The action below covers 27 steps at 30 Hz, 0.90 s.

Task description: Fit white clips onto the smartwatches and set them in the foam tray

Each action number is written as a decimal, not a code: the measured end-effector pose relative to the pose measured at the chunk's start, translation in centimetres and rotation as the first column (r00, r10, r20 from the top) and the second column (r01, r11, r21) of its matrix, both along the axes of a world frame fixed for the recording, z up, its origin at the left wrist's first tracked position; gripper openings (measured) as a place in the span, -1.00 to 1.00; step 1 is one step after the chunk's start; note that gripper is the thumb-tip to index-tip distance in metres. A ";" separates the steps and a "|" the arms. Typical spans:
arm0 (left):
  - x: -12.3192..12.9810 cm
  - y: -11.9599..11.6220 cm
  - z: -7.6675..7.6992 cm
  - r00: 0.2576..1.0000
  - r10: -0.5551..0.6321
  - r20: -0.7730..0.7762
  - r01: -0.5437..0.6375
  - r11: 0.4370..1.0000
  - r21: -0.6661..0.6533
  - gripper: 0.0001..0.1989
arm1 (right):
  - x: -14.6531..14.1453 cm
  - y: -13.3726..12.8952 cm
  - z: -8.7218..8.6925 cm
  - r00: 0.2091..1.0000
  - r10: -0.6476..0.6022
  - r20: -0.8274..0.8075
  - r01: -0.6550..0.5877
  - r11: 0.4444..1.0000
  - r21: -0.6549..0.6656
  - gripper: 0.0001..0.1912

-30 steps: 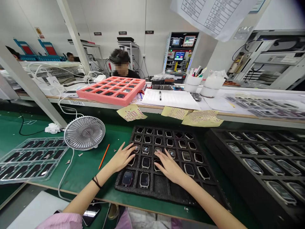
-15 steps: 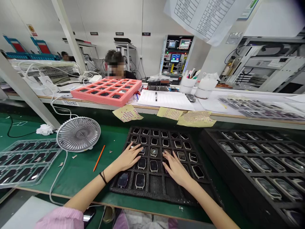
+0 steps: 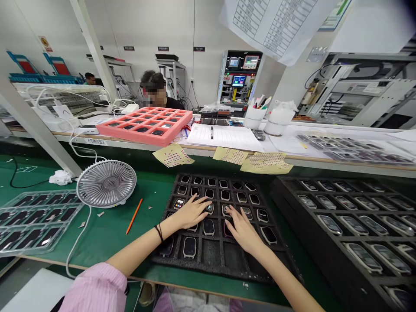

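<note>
A black foam tray (image 3: 212, 252) on the green bench holds rows of smartwatch bodies without straps, screens up. My left hand (image 3: 192, 213) lies over it, palm down with fingers stretched out, its fingertips at a watch with a lit screen (image 3: 209, 209) in the middle row. Just right of that, my right hand (image 3: 243, 229) reaches in with fingers apart, the index fingertip at a neighbouring watch (image 3: 225, 210). Left of my left hand, another watch (image 3: 179, 203) shows lit icons. Several front-row pockets of the tray hold no watch.
To the right stands a thick black foam tray (image 3: 308, 234) with more watches. A round fan (image 3: 106, 183), an orange stick (image 3: 134, 216) and a clear plastic tray (image 3: 35, 222) lie left. A pink foam tray (image 3: 169, 138) sits on the shelf; a person (image 3: 154, 89) is behind it.
My left hand has moved right by about one pocket, uncovering the watch with lit icons. My right hand stays near the same watch, with its fingers slightly shifted.
</note>
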<state>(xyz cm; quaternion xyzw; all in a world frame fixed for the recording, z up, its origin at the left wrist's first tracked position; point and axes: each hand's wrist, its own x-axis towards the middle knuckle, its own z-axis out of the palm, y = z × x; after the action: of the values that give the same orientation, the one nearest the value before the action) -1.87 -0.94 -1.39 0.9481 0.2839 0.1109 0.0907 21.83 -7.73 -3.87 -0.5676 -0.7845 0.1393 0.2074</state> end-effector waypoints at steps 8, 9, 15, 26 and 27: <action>-2.7 -2.7 1.5 1.000 -0.010 0.030 0.011 1.000 -0.016 -0.60 | -1.0 -1.2 2.4 0.996 0.068 -0.049 -0.062 0.992 0.110 -0.73; -3.6 -2.9 1.7 0.998 0.037 0.055 -0.036 0.999 -0.005 -0.61 | -1.5 -1.0 2.6 0.996 0.078 -0.044 -0.072 0.990 0.119 -0.73; -10.0 -2.9 0.9 0.878 0.440 0.186 -0.454 0.891 0.033 -0.63 | -5.2 1.0 2.7 0.987 0.155 0.046 -0.160 0.977 0.139 -0.67; -5.7 -1.4 0.2 0.977 0.213 0.019 -0.214 0.975 0.056 -0.55 | -6.5 -0.1 2.5 0.979 0.178 0.102 -0.179 0.984 0.006 -0.58; -5.2 -1.0 -0.1 0.980 0.200 0.004 -0.199 0.978 0.058 -0.55 | -6.4 -0.8 2.8 0.976 0.192 0.099 -0.196 0.980 0.033 -0.61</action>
<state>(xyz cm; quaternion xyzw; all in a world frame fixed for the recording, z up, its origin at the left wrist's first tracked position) -7.04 -1.95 -1.47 0.9172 0.3744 0.1267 0.0513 15.44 -8.51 -1.11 -0.4898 -0.8479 0.1149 0.1670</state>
